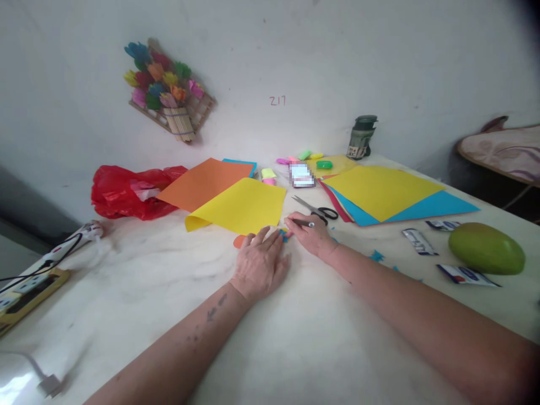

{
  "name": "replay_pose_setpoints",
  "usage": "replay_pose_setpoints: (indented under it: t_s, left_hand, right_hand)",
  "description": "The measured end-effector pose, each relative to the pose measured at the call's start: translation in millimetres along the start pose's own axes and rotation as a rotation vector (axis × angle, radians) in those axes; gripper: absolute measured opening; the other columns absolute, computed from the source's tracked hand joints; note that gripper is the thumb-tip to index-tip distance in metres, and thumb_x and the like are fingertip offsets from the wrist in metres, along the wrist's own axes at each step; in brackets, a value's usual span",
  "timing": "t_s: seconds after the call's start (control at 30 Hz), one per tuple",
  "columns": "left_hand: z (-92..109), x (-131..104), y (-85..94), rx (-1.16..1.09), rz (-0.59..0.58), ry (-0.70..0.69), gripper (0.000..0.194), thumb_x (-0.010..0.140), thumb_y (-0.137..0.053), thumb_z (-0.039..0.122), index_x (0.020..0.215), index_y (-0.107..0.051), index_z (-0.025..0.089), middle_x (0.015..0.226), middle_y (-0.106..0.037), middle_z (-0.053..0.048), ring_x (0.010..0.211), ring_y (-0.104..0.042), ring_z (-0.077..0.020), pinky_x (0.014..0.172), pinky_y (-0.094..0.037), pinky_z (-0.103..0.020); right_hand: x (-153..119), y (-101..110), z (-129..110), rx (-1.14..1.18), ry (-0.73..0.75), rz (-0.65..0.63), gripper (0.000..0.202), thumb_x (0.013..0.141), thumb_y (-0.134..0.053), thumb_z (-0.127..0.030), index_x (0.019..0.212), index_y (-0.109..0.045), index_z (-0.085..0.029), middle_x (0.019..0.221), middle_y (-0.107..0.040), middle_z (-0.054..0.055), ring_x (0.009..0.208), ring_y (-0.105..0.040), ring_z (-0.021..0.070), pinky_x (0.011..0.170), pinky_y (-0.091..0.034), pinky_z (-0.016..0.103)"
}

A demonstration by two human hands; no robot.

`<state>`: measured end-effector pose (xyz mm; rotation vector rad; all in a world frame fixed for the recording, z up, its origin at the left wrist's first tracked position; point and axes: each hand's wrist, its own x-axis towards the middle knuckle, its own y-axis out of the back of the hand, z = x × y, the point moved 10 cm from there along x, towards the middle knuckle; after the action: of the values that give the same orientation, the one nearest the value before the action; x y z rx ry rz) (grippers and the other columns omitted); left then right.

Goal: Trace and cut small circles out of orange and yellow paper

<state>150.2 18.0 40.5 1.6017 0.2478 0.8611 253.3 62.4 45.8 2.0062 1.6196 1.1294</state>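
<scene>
My left hand (260, 264) lies flat on the table, fingers stretched out over an orange paper piece (239, 241) and against a small blue paper piece (283, 234). Most of the orange piece is hidden beneath it. Close by on the right, my right hand (313, 235) is closed around a dark pen (304, 223), its fingertips at the blue piece. The pen's tip cannot be made out. Black-handled scissors (324, 214) rest just beyond my right hand. A yellow sheet (248, 205) with a curled corner lies past my left hand.
An orange sheet (208, 183) and a red plastic bag (126, 191) are at the back left. Yellow and blue sheets (383, 191), a phone (301, 175) and a bottle (361, 138) stand or lie farther back. Blue scraps (377, 256) and a green mango-like fruit (486, 248) lie right; a power strip (31, 292) left.
</scene>
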Motion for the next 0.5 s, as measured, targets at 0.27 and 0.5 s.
replay_pose_setpoints:
  t_s: [0.27,0.5]
  left_hand:
    - [4.2,-0.2,2.5,0.026,0.0,0.002,0.043,0.085,-0.033,0.04,0.114,-0.055,0.018,0.118,-0.056,-0.006,0.106,-0.042,-0.0287,0.085,-0.034,-0.044]
    - [6.8,0.6,1.4,0.052,-0.018,-0.01,0.04,0.085,-0.033,0.038,0.112,-0.056,0.018,0.114,-0.058,-0.007,0.098,-0.045,-0.0268,0.078,-0.036,-0.042]
  right_hand:
    - [0.0,0.5,-0.2,-0.032,-0.001,0.009,0.023,0.085,-0.04,-0.032,0.075,-0.058,-0.023,0.059,-0.067,-0.002,0.066,-0.064,0.0159,0.064,-0.042,0.026]
    - [0.0,-0.2,1.3,-0.033,0.006,0.021,0.024,0.085,-0.039,-0.034,0.074,-0.058,-0.023,0.058,-0.066,-0.002,0.067,-0.064,0.0159,0.063,-0.042,0.026]
